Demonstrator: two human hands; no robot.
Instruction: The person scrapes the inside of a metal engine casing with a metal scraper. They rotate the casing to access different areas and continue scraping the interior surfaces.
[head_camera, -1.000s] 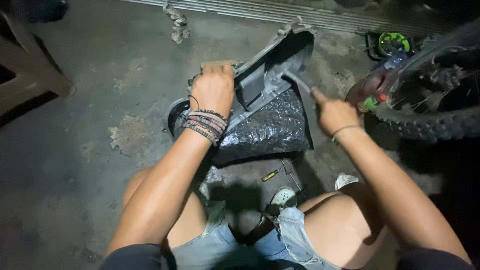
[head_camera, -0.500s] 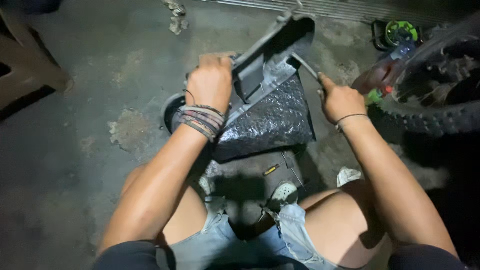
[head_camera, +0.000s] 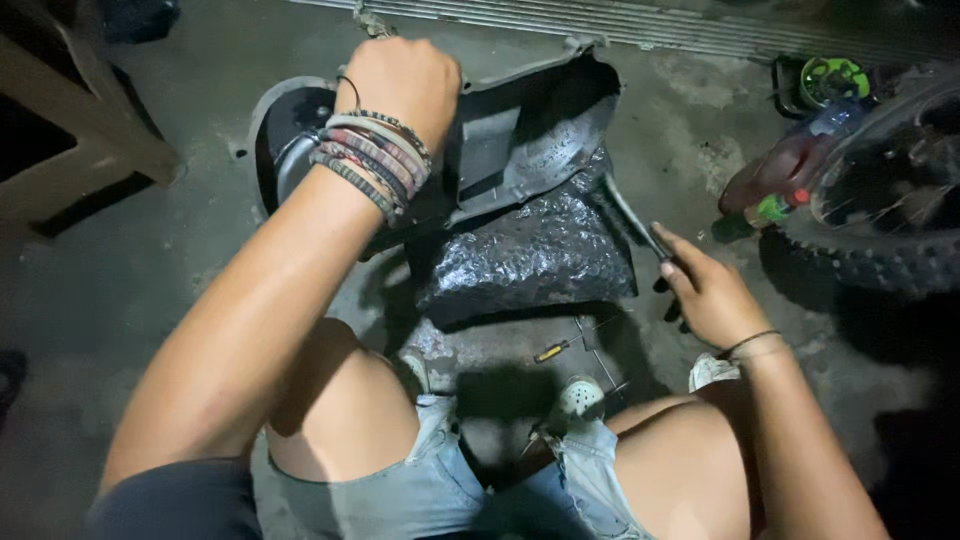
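Observation:
A dark grey plastic cover (head_camera: 520, 150), shaped like a vehicle body panel, lies tilted on the concrete floor over a crumpled, shiny black sheet (head_camera: 530, 255). My left hand (head_camera: 400, 80), with several braided bracelets on the wrist, grips the cover's upper left edge. My right hand (head_camera: 710, 295) holds a slim dark tool (head_camera: 625, 215) whose tip reaches the cover's lower right edge. I sit low, with bare knees and denim shorts at the bottom of the view.
A knobby tyre (head_camera: 880, 230) stands at the right, with a red bottle with a green cap (head_camera: 775, 185) and a green round object (head_camera: 830, 80) beside it. A small yellow-handled screwdriver (head_camera: 555, 348) lies on the floor. A wooden stool (head_camera: 70, 130) is at left.
The view has moved closer. My left hand shifted up along the cover's edge, and my right hand drew back down and to the right with the tool.

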